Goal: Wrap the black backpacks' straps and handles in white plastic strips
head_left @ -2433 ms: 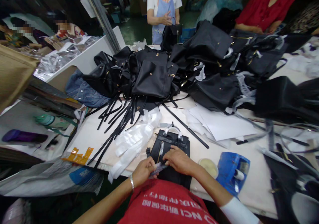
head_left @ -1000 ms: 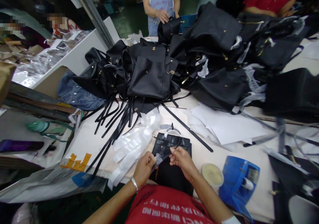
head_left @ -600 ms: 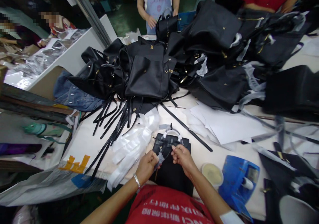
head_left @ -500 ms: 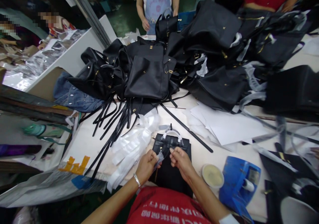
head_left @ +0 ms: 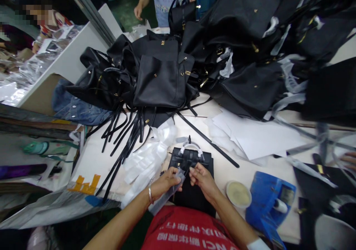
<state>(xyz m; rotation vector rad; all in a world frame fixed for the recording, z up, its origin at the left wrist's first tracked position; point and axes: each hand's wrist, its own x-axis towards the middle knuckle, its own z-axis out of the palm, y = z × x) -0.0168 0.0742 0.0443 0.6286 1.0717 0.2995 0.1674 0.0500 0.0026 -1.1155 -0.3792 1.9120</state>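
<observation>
A small black backpack [head_left: 193,198] lies on the table before me, its top handle [head_left: 191,145] wrapped in clear film. My left hand [head_left: 166,183], with a bracelet at the wrist, is closed on a strip of clear plastic film [head_left: 162,202] that hangs down toward my lap. Over the bag's front, my right hand [head_left: 203,180] is pinched at what looks like a thin black strap [head_left: 187,167]. The strap's end is hidden by the fingertips. The two hands are close together but apart.
White film strips [head_left: 146,157] lie to the left. A pile of black bags [head_left: 158,81] with dangling straps fills the back. A tub of pale paste [head_left: 238,194] and a blue tape dispenser [head_left: 269,201] stand at right. A person in an apron [head_left: 169,3] stands across the table.
The plastic film in my left hand now stretches out long toward my lap, where it was bunched before. My right hand stays pinched at the bag. The view has shifted slightly.
</observation>
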